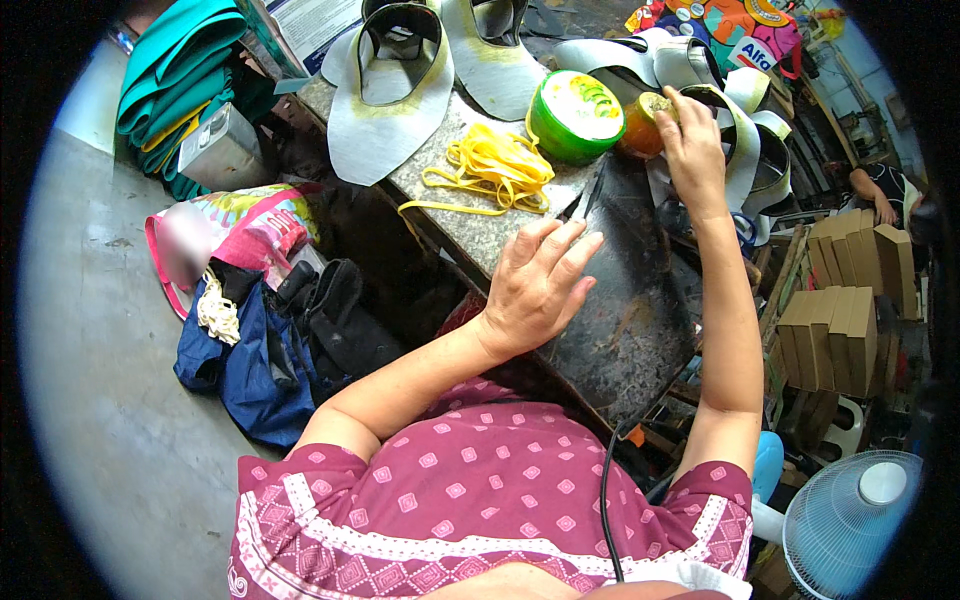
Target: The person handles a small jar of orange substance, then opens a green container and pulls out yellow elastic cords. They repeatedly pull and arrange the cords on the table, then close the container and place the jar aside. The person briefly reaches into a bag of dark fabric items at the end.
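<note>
My right hand reaches to the far side of the workbench, its fingers curled over the top of an amber jar with a yellowish, crusted rim. Beside that jar stands a green tub with white and green on top. Over the bench's near part my left hand hovers with its fingers apart, holding nothing. A heap of yellow flat strips lies in front of the tub. Behind it are grey pieces shaped like shoe uppers, with yellow-stained edges; more grey uppers lie beyond my right hand.
Left of the bench sit a pink bag, a dark blue bag, a metal can and folded green sheets. At right are brown boxes, a fan and another person. A black cable hangs before me.
</note>
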The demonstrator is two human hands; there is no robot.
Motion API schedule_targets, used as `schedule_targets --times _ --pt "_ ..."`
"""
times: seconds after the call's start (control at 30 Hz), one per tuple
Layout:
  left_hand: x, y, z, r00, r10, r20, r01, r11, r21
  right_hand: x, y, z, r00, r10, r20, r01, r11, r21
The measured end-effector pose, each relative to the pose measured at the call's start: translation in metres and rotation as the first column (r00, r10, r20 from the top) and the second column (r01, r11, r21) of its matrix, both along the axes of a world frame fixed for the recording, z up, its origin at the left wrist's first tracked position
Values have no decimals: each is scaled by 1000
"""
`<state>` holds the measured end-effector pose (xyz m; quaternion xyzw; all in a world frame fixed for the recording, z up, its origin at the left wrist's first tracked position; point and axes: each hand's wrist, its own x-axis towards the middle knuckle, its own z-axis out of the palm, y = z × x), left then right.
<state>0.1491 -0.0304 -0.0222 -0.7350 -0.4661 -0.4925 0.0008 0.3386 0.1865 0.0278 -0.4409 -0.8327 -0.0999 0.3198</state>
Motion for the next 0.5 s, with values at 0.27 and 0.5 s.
schedule_targets --times 0.27,0.5 --pt "0 -4 -2 1000 18 -14 -18 999 -43 -5 -1 -18 975 -102 200 75 988 138" --pt "1 -4 -1 999 25 -40 -27 999 -44 8 7 -19 999 31 27 -34 989 146"
